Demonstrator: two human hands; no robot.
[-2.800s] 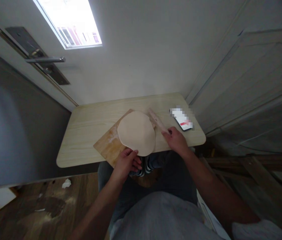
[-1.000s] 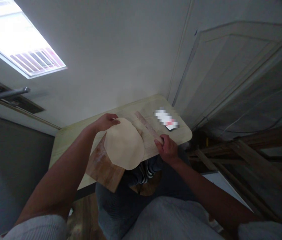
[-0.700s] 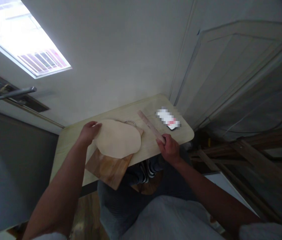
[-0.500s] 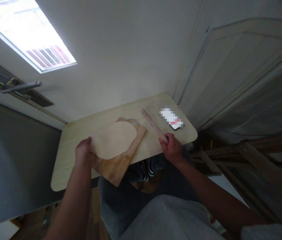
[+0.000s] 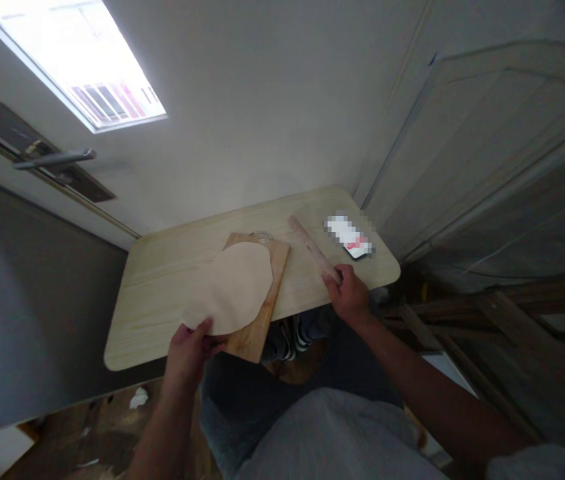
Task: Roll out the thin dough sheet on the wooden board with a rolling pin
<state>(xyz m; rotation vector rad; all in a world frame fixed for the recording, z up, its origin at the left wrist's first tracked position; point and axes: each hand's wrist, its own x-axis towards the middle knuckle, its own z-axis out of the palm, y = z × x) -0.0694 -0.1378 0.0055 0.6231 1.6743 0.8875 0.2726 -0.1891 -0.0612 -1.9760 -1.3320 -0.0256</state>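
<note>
A thin, pale sheet of dough (image 5: 235, 287) lies over a wooden cutting board (image 5: 249, 340) and covers much of it. My left hand (image 5: 193, 343) is closed on the dough's near left edge, thumb on top and the other fingers underneath, by the board's near corner. In my right hand (image 5: 347, 293) is the near end of a wooden rolling pin (image 5: 315, 250), its far end pointing away to the left above the table. The pin is apart from the dough. A metal handle (image 5: 261, 235) shows at the board's far edge.
The board rests on a small pale wooden table (image 5: 152, 287) against a white door with a metal handle (image 5: 55, 160). A phone (image 5: 348, 237), its screen blurred, lies near the table's right end. My legs are close under the near edge. Wooden planks (image 5: 527, 333) stand at right.
My left hand has moved toward me and right, drawing the dough's left edge along. The board has turned slightly. My right hand keeps the rolling pin almost in place.
</note>
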